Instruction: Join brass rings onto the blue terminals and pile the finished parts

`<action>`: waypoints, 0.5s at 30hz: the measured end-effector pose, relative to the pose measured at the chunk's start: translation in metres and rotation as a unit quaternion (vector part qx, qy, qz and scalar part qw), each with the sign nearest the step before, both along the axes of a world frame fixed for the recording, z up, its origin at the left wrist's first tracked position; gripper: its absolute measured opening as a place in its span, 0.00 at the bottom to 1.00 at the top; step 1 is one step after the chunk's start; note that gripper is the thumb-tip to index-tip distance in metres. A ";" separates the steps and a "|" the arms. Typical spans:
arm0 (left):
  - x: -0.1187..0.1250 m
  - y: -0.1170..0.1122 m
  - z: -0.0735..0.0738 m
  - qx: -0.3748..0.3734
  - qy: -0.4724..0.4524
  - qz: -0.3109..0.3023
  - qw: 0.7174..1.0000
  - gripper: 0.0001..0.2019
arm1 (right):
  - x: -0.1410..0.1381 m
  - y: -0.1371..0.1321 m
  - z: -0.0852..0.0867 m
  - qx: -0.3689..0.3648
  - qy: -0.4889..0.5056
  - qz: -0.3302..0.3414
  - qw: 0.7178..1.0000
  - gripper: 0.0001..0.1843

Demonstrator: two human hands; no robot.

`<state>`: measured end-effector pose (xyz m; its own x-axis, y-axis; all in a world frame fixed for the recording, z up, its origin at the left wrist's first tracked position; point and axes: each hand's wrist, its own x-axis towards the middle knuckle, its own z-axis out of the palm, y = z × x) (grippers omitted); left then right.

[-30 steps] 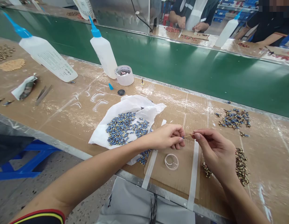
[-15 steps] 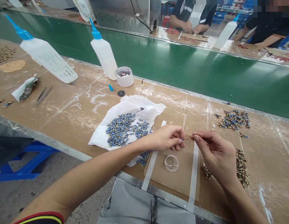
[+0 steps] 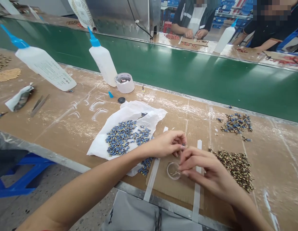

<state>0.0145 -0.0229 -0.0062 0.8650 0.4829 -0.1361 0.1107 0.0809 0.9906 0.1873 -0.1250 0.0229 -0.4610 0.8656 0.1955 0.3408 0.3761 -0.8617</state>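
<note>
My left hand (image 3: 167, 144) is closed in a pinch on a small blue part (image 3: 183, 145), most of it hidden by the fingertips. Just beside it, my right hand (image 3: 202, 166) pinches a thin stick (image 3: 176, 173), whose end reaches into a small round clear cup (image 3: 168, 171). The cup stands on a cardboard piece (image 3: 163, 184) fixed with white tape strips. To the left, many small blue-and-yellow parts (image 3: 120, 136) lie on a white sheet (image 3: 100, 146). Right of my right hand spreads a pile of small dark-and-cream parts (image 3: 235, 168).
Blue-and-dark pieces (image 3: 237, 123) lie in a heap at the right. Two white bottles with blue nozzles (image 3: 46, 69) (image 3: 104, 65), a tape roll (image 3: 125, 84) and tweezers (image 3: 40, 105) are on the table. Beyond runs a green conveyor belt (image 3: 163, 67), with two people seated across it.
My right hand has moved left and down, taking the thin stick from the blue part to the cup. My left hand keeps its pinch almost in place. The view has shifted slightly.
</note>
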 end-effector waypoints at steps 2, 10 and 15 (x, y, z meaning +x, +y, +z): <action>-0.001 0.002 0.001 0.032 0.005 0.006 0.999 0.02 | -0.011 -0.001 -0.001 -0.009 -0.037 0.025 0.999 0.07; 0.000 0.004 0.008 0.005 0.045 0.013 0.999 0.02 | 0.031 0.008 0.007 -0.013 -0.096 -0.099 0.990 0.12; 0.001 0.002 0.010 -0.015 0.063 0.021 0.998 0.03 | 0.111 0.006 0.002 -0.055 -0.243 -0.305 0.919 0.11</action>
<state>0.0150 -0.0213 0.0039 0.8197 0.5120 -0.2568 0.2294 0.1174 0.9662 0.2985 -0.1187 0.0249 0.1071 0.9942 -0.0088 0.8142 -0.0928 -0.5731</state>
